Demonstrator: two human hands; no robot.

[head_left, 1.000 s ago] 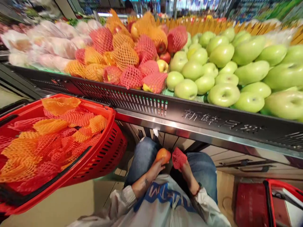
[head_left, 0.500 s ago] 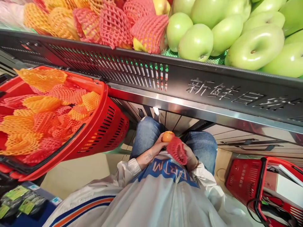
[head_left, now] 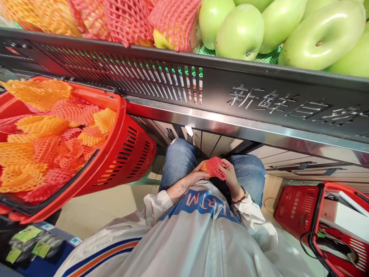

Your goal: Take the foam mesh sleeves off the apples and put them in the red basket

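Note:
Between my knees, my left hand (head_left: pixel 196 175) is closed round a round orange-coloured fruit (head_left: pixel 204 167), whose exact kind I cannot make out. A red foam net (head_left: pixel 216 168) covers most of this fruit, leaving part of its left side bare. My right hand (head_left: pixel 230 174) pinches the right edge of the net. To my left, a red shopping basket (head_left: pixel 138 154) holds a heap of loose orange and red foam nets (head_left: pixel 46 127).
Ahead stands a black display bin (head_left: pixel 215 80) with large green apples (head_left: pixel 240 32) and fruit in red nets (head_left: pixel 175 27). A second red basket (head_left: pixel 295 207) with a white box (head_left: pixel 350 231) sits at right. Green-labelled packs (head_left: pixel 34 242) lie lower left.
The red net, hanging beside the bare fruit before, is now pulled over most of it. My right hand has moved up to the net's edge. The view has shifted slightly.

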